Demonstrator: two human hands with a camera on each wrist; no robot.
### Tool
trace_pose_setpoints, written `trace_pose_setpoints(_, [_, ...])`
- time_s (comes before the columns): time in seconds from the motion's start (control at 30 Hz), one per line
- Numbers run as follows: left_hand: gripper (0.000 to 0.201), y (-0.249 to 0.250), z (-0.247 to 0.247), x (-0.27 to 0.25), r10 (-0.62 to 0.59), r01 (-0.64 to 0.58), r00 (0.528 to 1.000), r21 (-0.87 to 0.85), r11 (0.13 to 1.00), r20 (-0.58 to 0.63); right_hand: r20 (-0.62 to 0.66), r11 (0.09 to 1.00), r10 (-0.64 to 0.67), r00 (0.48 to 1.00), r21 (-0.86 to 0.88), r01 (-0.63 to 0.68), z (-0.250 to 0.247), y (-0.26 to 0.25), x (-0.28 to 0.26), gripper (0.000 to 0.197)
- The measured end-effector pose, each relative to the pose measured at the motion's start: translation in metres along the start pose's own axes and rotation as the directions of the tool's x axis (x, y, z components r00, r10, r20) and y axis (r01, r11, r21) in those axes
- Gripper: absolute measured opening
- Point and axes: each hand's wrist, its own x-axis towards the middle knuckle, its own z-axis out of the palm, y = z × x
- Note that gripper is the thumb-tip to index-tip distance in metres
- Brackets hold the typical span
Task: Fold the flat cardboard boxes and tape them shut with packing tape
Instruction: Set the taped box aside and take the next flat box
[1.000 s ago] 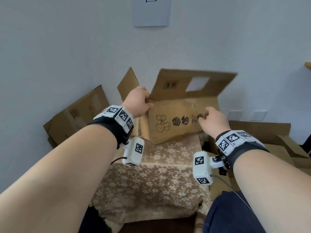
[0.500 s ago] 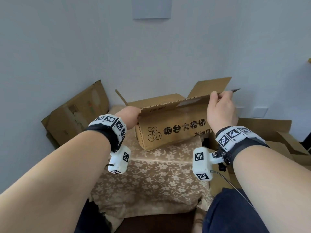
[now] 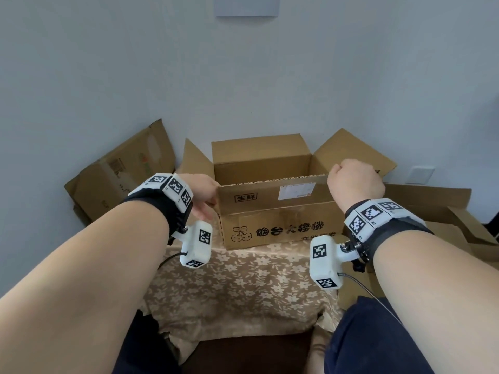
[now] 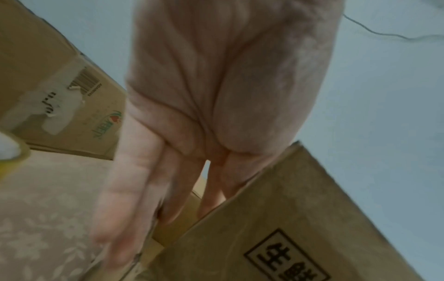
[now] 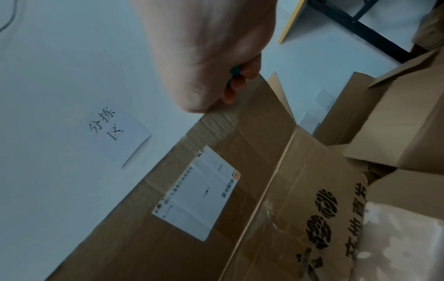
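Pale grey walls are backing a floral-clothed tabletop (image 3: 243,279), where the brown printed cardboard box (image 3: 275,225) is sitting upright, mouth up, long axis running left to right. The right hand (image 3: 355,182) is clamping its grip on the near flap's top edge; the left hand (image 3: 204,195), fingers straight, is steadying the left corner. Fold the short end flaps in first, then the long ones.
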Motion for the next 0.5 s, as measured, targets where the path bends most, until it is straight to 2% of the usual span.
trace_pose_setpoints(0.03, [0.018,0.001,-0.001,-0.004,-0.061,0.068,0.997,-0.206,0.976,0.042,0.009,0.999,0.008,1.000,-0.038,-0.007,-0.003,-0.002,0.001,0.030])
trace_pose_setpoints(0.1, [0.024,0.000,-0.007,-0.005,-0.097,0.134,0.989,-0.380,0.915,0.115,0.041,0.996,0.011,0.999,-0.090,-0.007,-0.008,-0.006,0.003,0.030])
trace_pose_setpoints(0.23, [0.033,0.001,-0.014,-0.007,-0.083,0.136,0.983,-0.343,0.930,0.163,0.108,0.984,-0.003,0.994,-0.179,0.022,-0.014,-0.007,0.006,0.027])
trace_pose_setpoints(0.3, [0.043,0.005,-0.016,-0.007,-0.097,0.164,0.971,-0.318,0.934,0.217,0.225,0.966,-0.005,0.974,-0.249,0.062,-0.016,-0.006,0.006,0.021])
trace_pose_setpoints(0.33, [0.043,0.007,-0.016,-0.006,-0.095,0.163,0.970,-0.311,0.936,0.221,0.344,0.959,-0.007,0.939,-0.264,0.104,-0.015,-0.005,0.006,0.019])
trace_pose_setpoints(0.4, [0.044,0.013,-0.014,-0.005,-0.087,0.154,0.971,-0.310,0.938,0.221,0.613,0.946,0.015,0.790,-0.264,0.187,-0.005,-0.001,0.004,0.024])
trace_pose_setpoints(0.43, [0.045,0.015,-0.013,-0.005,-0.074,0.140,0.973,-0.305,0.942,0.218,0.704,0.937,0.035,0.710,-0.271,0.222,0.000,0.001,0.002,0.028])
trace_pose_setpoints(0.47, [0.046,0.018,-0.012,-0.004,-0.053,0.114,0.977,-0.291,0.950,0.208,0.753,0.924,0.049,0.657,-0.284,0.257,0.006,0.003,0.000,0.031])
trace_pose_setpoints(0.5, [0.047,0.019,-0.010,-0.003,-0.032,0.088,0.980,-0.280,0.956,0.198,0.770,0.909,0.056,0.636,-0.303,0.287,0.012,0.003,-0.002,0.033])
